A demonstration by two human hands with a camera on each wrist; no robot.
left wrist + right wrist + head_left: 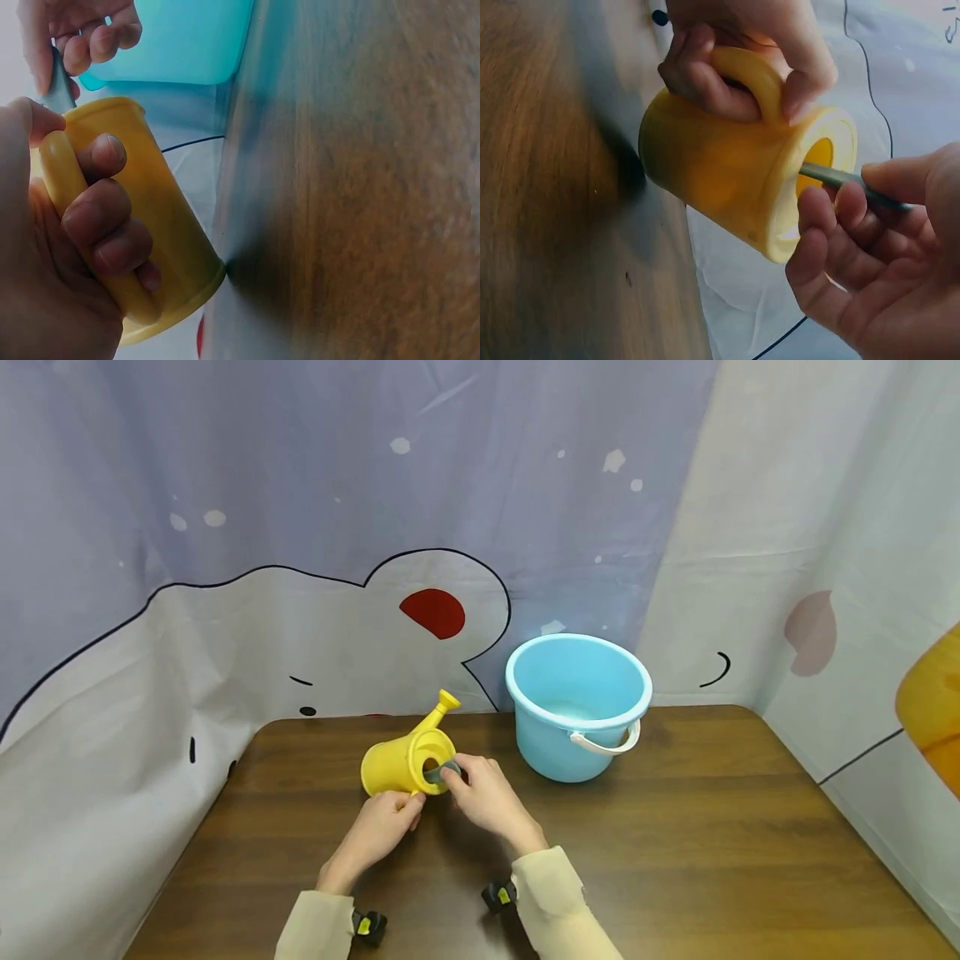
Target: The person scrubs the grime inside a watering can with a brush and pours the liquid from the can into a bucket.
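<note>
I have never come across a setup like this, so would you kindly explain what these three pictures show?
There is no robot here, only a person's two bare hands. The widest picture comes from a camera worn on the head; the others come from small wrist cameras, hence their sideways look. The left hand grips the handle of a tilted yellow watering can. The right hand pinches a thin grey-green object reaching into its opening; I cannot tell what it is. A light blue bucket stands on the wooden table.

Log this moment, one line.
left hand: grips yellow watering can | right hand: pinches gray piece at can's mouth | blue bucket: on table
</note>
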